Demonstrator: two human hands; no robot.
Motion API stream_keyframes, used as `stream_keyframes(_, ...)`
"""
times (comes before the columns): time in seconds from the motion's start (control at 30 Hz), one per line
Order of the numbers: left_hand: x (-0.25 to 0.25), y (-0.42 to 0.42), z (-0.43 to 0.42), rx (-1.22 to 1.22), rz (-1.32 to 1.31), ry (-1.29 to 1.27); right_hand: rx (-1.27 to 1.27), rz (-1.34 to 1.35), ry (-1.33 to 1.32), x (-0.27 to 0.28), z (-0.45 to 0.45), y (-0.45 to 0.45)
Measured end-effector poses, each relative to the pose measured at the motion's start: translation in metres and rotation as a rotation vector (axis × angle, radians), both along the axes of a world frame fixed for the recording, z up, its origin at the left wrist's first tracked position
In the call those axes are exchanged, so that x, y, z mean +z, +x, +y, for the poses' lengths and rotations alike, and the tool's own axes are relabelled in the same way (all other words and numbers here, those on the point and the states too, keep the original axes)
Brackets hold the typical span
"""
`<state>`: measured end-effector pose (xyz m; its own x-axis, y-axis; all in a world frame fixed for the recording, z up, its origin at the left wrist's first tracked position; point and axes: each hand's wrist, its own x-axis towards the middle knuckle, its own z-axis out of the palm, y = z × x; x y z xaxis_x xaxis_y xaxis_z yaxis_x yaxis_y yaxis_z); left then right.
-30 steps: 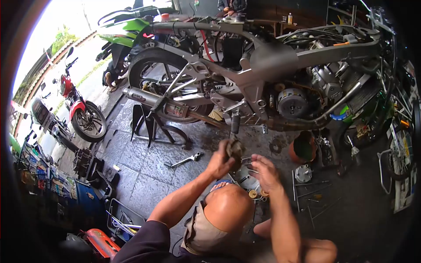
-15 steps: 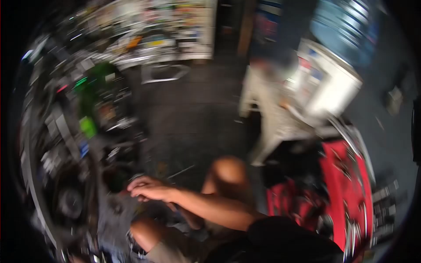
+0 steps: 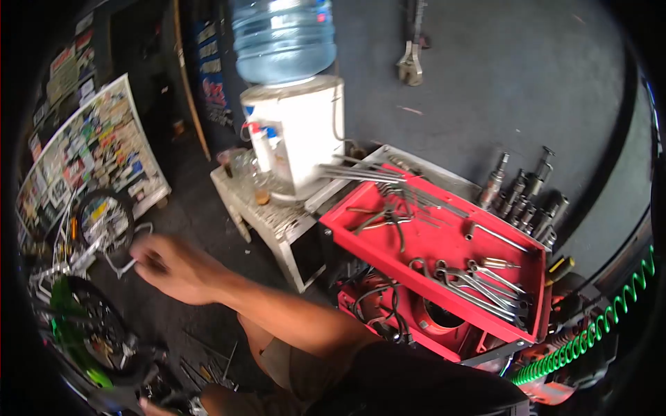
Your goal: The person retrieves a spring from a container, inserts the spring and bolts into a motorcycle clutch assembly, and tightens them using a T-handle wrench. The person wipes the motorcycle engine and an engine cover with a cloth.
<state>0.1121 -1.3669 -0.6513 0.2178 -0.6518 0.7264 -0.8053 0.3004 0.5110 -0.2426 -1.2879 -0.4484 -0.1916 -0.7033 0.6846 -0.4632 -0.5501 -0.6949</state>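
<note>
My right hand [image 3: 182, 270] is raised at the left, at the end of my outstretched bare forearm. Its fingers look curled but are smeared by motion, so whether they hold anything is unclear. In the view it overlaps the floor near a bent metal stand [image 3: 129, 263]. What seems to be part of my left hand [image 3: 156, 409] shows at the bottom edge, its fingers mostly cut off. Close to it are a green motorcycle [image 3: 73, 326] and several tools [image 3: 211, 371] on the dark floor.
A red tool cart [image 3: 433, 277] with wrenches and pliers stands at the right. Behind it, a water dispenser [image 3: 312, 139] with a blue bottle [image 3: 284, 41] sits on a worn stool [image 3: 281, 225]. A green coiled hose [image 3: 583, 350] hangs lower right; a sticker-covered board [image 3: 104, 152] leans far left.
The view has swung right, bringing the tool cart and dispenser toward the middle. My right hand has gone from low over the motorcycle area to a higher position at the left.
</note>
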Motion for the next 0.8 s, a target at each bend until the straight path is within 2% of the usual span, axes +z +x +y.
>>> stream_keyframes(0.07,0.016,-0.064,-0.045,-0.643,0.151,0.273,-0.073,0.054,-0.316,0.076,0.013,-0.010)
stream_keyframes(0.13,0.041,-0.128,-0.041,-0.676,-0.075,-0.108,-0.244,0.279,-0.191,0.145,0.048,-0.030)
stream_keyframes(0.17,0.056,-0.142,-0.030,-0.771,-0.051,0.032,-0.388,0.478,-0.136,0.166,0.065,-0.044)
stream_keyframes(0.2,0.059,-0.148,-0.031,-0.802,-0.046,0.035,-0.521,0.678,-0.069,0.185,0.081,-0.058)
stream_keyframes(0.27,0.057,-0.153,-0.034,-0.852,0.024,0.254,-0.671,1.103,0.086,0.210,0.110,-0.096)
stream_keyframes(0.3,0.046,-0.161,-0.043,-0.842,0.037,0.261,-0.744,1.147,0.221,0.218,0.137,-0.100)
stream_keyframes(0.37,0.014,-0.168,-0.065,-0.846,0.248,0.024,-0.853,1.122,0.247,0.231,0.155,-0.115)
stream_keyframes(0.4,0.050,-0.160,-0.049,-0.750,-0.038,0.353,-0.810,1.077,0.151,0.236,0.153,-0.117)
stream_keyframes(0.43,0.034,-0.172,-0.049,-0.740,0.224,0.183,-0.729,1.055,0.111,0.241,0.139,-0.116)
stream_keyframes(0.47,0.058,-0.170,-0.034,-0.776,0.247,0.381,-0.731,0.983,0.105,0.235,0.124,-0.089)
stream_keyframes(0.5,0.074,-0.159,-0.027,-0.785,0.049,0.492,-0.732,0.910,0.095,0.230,0.109,-0.062)
stream_keyframes(0.53,0.078,-0.153,-0.026,-0.806,-0.035,0.484,-0.623,0.967,0.157,0.230,0.083,-0.048)
stream_keyframes(0.57,0.087,-0.145,-0.020,-0.912,-0.070,0.255,-0.582,1.065,0.179,0.229,0.057,-0.032)
stream_keyframes(0.6,0.091,-0.129,-0.016,-1.003,-0.017,0.336,-0.393,1.039,0.186,0.216,0.029,-0.008)
stream_keyframes(0.63,0.090,-0.110,-0.007,-1.013,-0.019,0.277,-0.199,0.998,0.122,0.195,0.001,0.014)
stream_keyframes(0.67,0.091,-0.090,0.005,-1.041,-0.042,0.201,-0.009,0.976,0.213,0.177,-0.011,0.044)
stream_keyframes(0.73,0.096,-0.038,0.023,-1.026,-0.059,0.303,0.336,1.236,-0.012,0.123,-0.051,0.094)
stream_keyframes(0.8,0.089,0.016,0.040,-0.925,-0.077,0.330,0.752,1.332,0.018,0.062,-0.074,0.140)
